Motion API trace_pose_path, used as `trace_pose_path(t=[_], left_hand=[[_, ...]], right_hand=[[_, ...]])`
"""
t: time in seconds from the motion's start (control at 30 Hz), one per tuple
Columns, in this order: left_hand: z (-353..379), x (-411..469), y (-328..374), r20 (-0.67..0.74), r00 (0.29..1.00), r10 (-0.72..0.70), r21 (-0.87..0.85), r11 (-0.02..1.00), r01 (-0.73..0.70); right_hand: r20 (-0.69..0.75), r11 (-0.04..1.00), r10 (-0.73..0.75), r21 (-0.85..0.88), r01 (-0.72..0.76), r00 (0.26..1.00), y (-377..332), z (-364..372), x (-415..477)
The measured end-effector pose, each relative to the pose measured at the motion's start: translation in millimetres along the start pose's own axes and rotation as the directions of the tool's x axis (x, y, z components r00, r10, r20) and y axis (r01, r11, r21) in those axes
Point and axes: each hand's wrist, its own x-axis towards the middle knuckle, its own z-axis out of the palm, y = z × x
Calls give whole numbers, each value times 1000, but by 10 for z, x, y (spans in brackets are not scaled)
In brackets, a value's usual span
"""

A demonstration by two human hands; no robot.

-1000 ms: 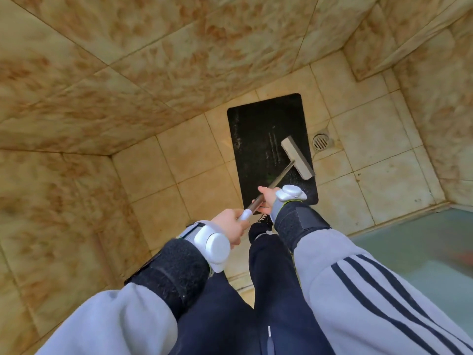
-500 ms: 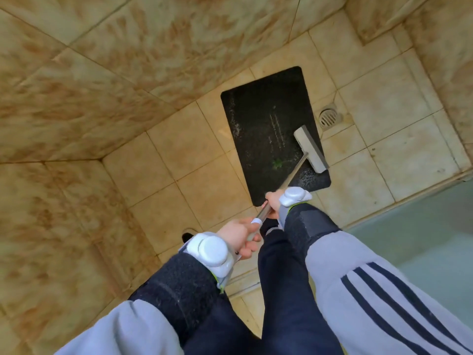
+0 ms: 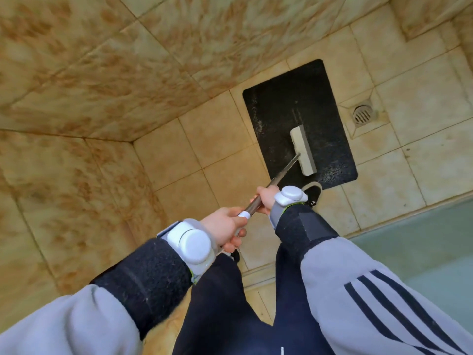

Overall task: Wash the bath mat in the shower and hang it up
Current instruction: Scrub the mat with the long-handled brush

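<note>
A black bath mat [image 3: 281, 103] lies flat on the tiled shower floor, wet and speckled. A long-handled brush with a white head [image 3: 303, 151] rests on the mat's near half, bristles down. Its metal handle [image 3: 281, 174] runs back to me. My right hand [image 3: 266, 199] grips the handle partway along. My left hand [image 3: 227, 228] holds the white end of the handle lower down. Both wrists wear white sensor bands over dark cuffs.
A round floor drain [image 3: 362, 116] sits just right of the mat. Marbled tile walls [image 3: 102, 73] close in on the left and behind the mat. A raised threshold [image 3: 399, 219] borders the shower floor at right. My dark shoe [image 3: 313, 192] stands at the mat's near edge.
The brush head has slid left from the mat's right edge onto its middle. Both hands moved with the handle and the camera shifted.
</note>
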Motion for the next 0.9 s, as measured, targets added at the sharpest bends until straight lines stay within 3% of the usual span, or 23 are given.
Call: trace_pose_path(t=[0.13, 0.27, 0.4, 0.5, 0.6, 0.7, 0.9], left_hand=[[320, 229, 137, 166, 986, 28, -4, 1000, -28], [587, 518, 274, 410, 906, -107, 67, 994, 87], [761, 769, 333, 469, 860, -202, -19, 971, 238], [908, 932, 341, 360, 906, -222, -214, 926, 312], [918, 1004, 316, 289, 932, -220, -304, 902, 307], [609, 893, 200, 247, 940, -235, -315, 898, 307], [-387, 330, -315, 80, 951, -298, -235, 922, 308]], right_hand=[[-103, 1000, -18, 23, 20, 994, -168, -504, 107], [-116, 984, 25, 175, -4, 993, -224, -971, 222], [-81, 986, 76, 152, -63, 994, -247, -1185, 306], [-86, 990, 137, 51, -132, 987, -287, -1158, 427], [-141, 971, 124, -187, -149, 982, -339, -1030, 483], [-97, 953, 181, -229, -199, 979, -274, -736, 446], [123, 942, 267, -243, -232, 956, 125, 509, 132]])
